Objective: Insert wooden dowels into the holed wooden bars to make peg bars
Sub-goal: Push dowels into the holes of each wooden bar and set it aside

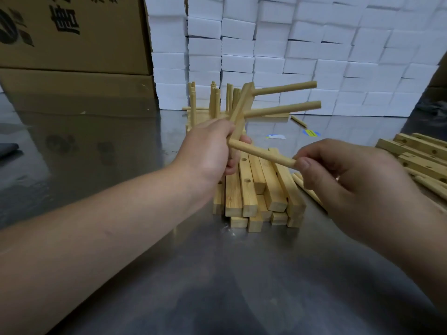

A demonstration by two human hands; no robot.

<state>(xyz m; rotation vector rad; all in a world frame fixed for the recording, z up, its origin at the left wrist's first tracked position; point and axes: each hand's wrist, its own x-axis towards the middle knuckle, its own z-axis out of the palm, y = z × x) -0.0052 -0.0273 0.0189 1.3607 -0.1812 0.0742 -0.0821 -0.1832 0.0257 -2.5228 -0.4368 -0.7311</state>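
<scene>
My left hand (pixel 210 148) grips the lower end of a holed wooden bar (pixel 242 107), held tilted above the table. Two dowels (pixel 283 89) stick out of the bar toward the right, one above the other. My right hand (pixel 343 175) pinches the near end of a third dowel (pixel 261 152). This dowel's far end meets the bar's lower part beside my left fingers. Below the hands lies a stack of holed bars (pixel 258 189) without dowels.
Finished peg bars (pixel 215 102) stand with dowels upright behind the hands. More holed bars (pixel 420 153) lie at the right edge, with loose dowels (pixel 307 187) near them. Cardboard boxes (pixel 72 44) stand back left, a wall of white boxes (pixel 302 44) behind. The metal table (pixel 217 274) reflects light.
</scene>
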